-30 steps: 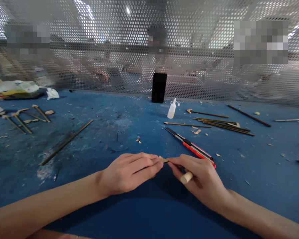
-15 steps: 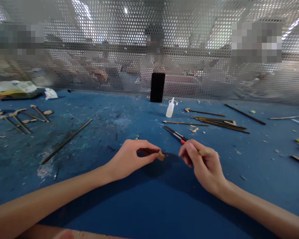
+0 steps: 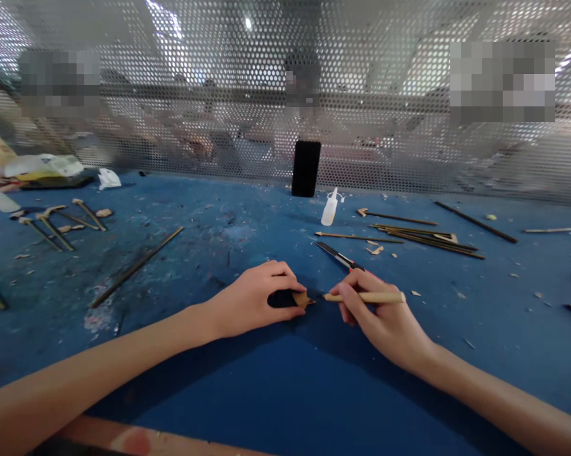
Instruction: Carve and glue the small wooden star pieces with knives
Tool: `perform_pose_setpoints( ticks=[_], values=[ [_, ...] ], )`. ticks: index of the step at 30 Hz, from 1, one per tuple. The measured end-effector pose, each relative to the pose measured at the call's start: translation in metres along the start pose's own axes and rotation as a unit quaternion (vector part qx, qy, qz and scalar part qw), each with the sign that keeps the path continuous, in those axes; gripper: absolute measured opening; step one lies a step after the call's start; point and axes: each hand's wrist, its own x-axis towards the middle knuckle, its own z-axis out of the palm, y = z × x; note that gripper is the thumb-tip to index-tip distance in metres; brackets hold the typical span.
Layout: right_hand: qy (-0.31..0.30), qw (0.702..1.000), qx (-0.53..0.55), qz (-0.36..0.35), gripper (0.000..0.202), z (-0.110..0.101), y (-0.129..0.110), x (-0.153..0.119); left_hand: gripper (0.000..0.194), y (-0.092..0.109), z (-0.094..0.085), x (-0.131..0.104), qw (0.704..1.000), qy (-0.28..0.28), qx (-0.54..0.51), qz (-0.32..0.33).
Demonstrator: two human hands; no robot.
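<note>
Between thumb and fingers, my left hand (image 3: 254,301) pinches a small tan piece (image 3: 301,299) just above the blue table. My right hand (image 3: 384,316) grips a pale wooden stick (image 3: 380,297) like a pen, its dark tip pointing left at the small piece, a short gap away. Just beyond my right hand lies a black and red cutter knife (image 3: 337,254), its handle end partly hidden by the fingers. A white squeeze bottle (image 3: 329,210) stands farther back.
A black phone (image 3: 306,168) leans upright against the perforated metal screen (image 3: 247,136). Several thin dark sticks (image 3: 437,244) lie at the right; a longer stick (image 3: 137,266) and several small-headed sticks (image 3: 54,231) lie at the left. People are blurred behind the screen.
The pale stick now shows clearly in my right hand, turned to point left. My left hand has tilted the small piece slightly. The whole view has shifted a little.
</note>
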Motion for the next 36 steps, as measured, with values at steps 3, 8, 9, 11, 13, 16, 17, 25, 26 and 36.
perform_pose_setpoints(
  ticks=[3, 8, 9, 11, 13, 16, 17, 25, 26, 36],
  values=[
    [-0.030, 0.999, 0.002, 0.010, 0.032, -0.001, -0.004, 0.001, 0.019, -0.002, 0.002, 0.000, 1.000, 0.013, -0.006, 0.020],
    [-0.047, 0.999, -0.022, 0.015, 0.040, -0.002, -0.009, 0.005, 0.015, -0.003, 0.005, 0.001, 0.999, 0.019, -0.004, 0.048],
    [-0.049, 0.998, -0.023, 0.015, 0.040, -0.001, -0.008, 0.006, 0.015, -0.003, 0.005, 0.001, 0.999, 0.019, -0.001, 0.050],
    [-0.049, 0.998, -0.025, 0.018, 0.041, 0.000, -0.007, 0.006, 0.016, -0.003, 0.005, 0.000, 0.999, 0.018, 0.000, 0.050],
    [-0.047, 0.998, -0.029, 0.019, 0.042, 0.000, -0.005, 0.006, 0.016, -0.004, 0.005, -0.001, 0.999, 0.014, -0.002, 0.043],
    [-0.043, 0.998, -0.034, 0.017, 0.044, 0.001, -0.004, 0.007, 0.015, -0.004, 0.005, -0.002, 1.000, 0.006, -0.002, 0.030],
    [-0.045, 0.998, -0.034, 0.018, 0.044, 0.001, -0.005, 0.007, 0.016, -0.005, 0.005, -0.002, 1.000, 0.004, -0.004, 0.030],
    [-0.120, 0.986, -0.115, -0.001, 0.039, -0.002, -0.017, 0.023, 0.016, -0.005, 0.004, 0.003, 0.998, 0.005, -0.050, 0.026],
    [-0.128, 0.983, -0.135, -0.009, 0.036, -0.003, -0.019, 0.027, 0.016, -0.005, 0.003, 0.003, 0.998, 0.004, -0.057, 0.021],
    [-0.173, 0.976, -0.113, -0.069, 0.025, 0.000, -0.027, 0.055, 0.024, 0.016, -0.012, 0.015, 0.972, 0.108, -0.173, -0.119]
  ],
)
